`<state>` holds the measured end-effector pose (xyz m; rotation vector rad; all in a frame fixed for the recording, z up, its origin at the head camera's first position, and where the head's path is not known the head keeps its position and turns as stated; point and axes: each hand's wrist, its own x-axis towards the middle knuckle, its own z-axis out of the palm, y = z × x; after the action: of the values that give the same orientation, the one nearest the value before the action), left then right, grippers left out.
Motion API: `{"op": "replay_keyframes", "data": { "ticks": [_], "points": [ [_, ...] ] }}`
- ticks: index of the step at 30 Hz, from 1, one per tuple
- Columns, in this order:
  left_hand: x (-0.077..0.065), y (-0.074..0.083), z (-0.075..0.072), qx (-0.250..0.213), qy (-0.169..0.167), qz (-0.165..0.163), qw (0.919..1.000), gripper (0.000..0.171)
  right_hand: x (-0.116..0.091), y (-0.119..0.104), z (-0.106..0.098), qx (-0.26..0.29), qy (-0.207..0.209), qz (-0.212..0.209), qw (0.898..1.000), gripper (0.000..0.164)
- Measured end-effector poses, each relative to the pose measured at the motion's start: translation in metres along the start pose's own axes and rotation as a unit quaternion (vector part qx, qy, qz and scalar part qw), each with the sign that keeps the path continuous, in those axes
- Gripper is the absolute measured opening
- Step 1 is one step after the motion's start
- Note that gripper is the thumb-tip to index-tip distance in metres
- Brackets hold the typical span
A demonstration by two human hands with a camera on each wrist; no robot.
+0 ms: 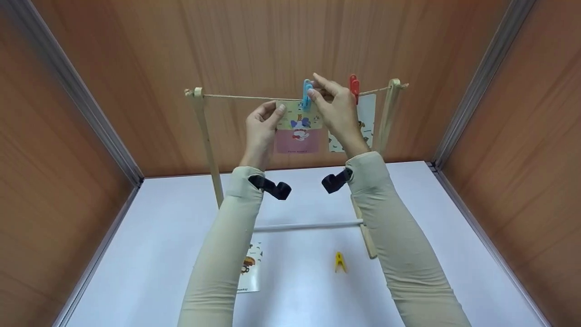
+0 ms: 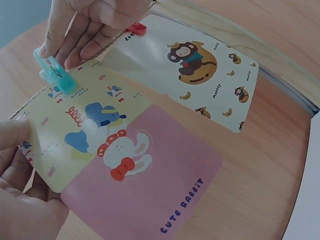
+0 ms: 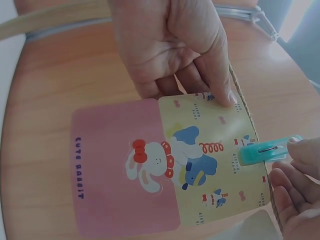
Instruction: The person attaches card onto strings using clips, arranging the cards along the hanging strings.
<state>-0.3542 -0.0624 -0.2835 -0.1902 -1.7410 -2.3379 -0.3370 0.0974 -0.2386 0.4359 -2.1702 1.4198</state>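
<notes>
A yellow-and-pink card (image 1: 297,141) with a rabbit picture and the words "CUTE RABBIT" hangs at a string (image 1: 245,97). My left hand (image 1: 262,129) pinches its upper left edge, thumb on the front and fingers behind. A light blue clothespin (image 1: 306,101) grips the card's top edge onto the string. My right hand (image 1: 338,109) is beside this clothespin. Its thumb touches the handle end (image 3: 295,141), while the other fingers are loosely spread by the string. Further right, a white monkey card (image 2: 220,75) hangs from a red clothespin (image 1: 354,86), partly hidden behind my right hand.
Wooden posts (image 1: 208,141) hold up the string, with a white bar (image 1: 308,225) low between them. On the white table (image 1: 154,254) lie a yellow clothespin (image 1: 340,262) and another monkey card (image 1: 251,274), partly covered by my left sleeve. Wood-grain panels (image 1: 272,45) enclose the space.
</notes>
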Motion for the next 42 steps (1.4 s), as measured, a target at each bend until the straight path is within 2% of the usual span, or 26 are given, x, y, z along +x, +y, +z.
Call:
{"op": "replay_keyframes", "data": {
  "ticks": [6, 12, 17, 24, 32, 36, 39, 42],
  "points": [
    [-0.003, -0.001, -0.004, 0.033, -0.004, 0.022, 0.9992, 0.029, -0.003, 0.004, -0.002, 0.049, 0.023, -0.004, 0.999, 0.038],
    [-0.007, -0.002, -0.005, 0.046, -0.002, 0.054, 0.9975, 0.027, -0.007, 0.005, -0.004, 0.075, 0.037, -0.009, 0.996, 0.035],
    [-0.008, -0.004, -0.008, 0.071, 0.005, 0.069, 0.9951, 0.027, -0.009, 0.008, -0.007, 0.097, 0.044, -0.01, 0.994, 0.031],
    [-0.011, -0.011, -0.02, 0.076, -0.006, 0.055, 0.9956, 0.03, -0.016, 0.014, -0.008, 0.103, 0.029, 0.015, 0.994, 0.031],
    [-0.016, -0.023, -0.043, 0.083, -0.011, 0.03, 0.996, 0.028, -0.028, 0.03, -0.01, 0.123, -0.004, 0.025, 0.992, 0.032],
    [-0.02, -0.031, -0.056, 0.091, -0.017, 0.017, 0.9956, 0.027, -0.035, 0.039, -0.013, 0.139, -0.02, 0.058, 0.988, 0.033],
    [-0.023, -0.04, -0.067, 0.112, -0.02, -0.002, 0.9935, 0.026, -0.041, 0.047, -0.016, 0.136, -0.029, 0.096, 0.986, 0.035],
    [-0.027, -0.049, -0.078, 0.136, -0.023, -0.022, 0.9902, 0.025, -0.046, 0.057, -0.018, 0.132, -0.035, 0.117, 0.984, 0.035]
  ]
}}
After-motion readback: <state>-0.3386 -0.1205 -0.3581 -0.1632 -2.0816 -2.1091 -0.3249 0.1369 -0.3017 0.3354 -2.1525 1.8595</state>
